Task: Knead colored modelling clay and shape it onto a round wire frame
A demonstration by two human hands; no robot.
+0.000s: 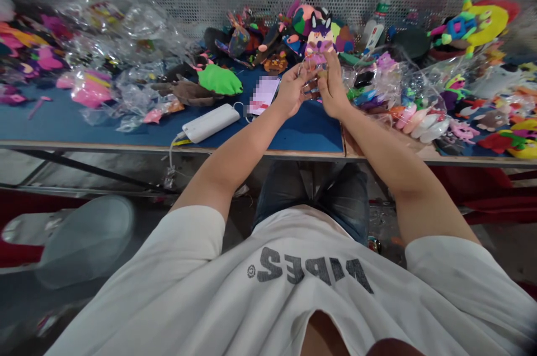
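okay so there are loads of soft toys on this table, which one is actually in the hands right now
The small pink and purple eared toy, held up between the left hand and right hand above the blue table. All the other toys lie on the table.

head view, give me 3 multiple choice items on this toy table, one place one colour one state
1. Where does the white power bank lie?
A. on the blue table top
B. on the floor
C. on the person's lap

2. What colour is the flat hand-shaped toy left of the phone?
A. red
B. white
C. green

3. How is the pink and purple animal toy held?
A. lying untouched on the table
B. raised between both hands
C. by one hand only

Answers: 1 A, it rests on the blue table near the front edge. 2 C, it is bright green. 3 B, the left hand and the right hand meet under it.
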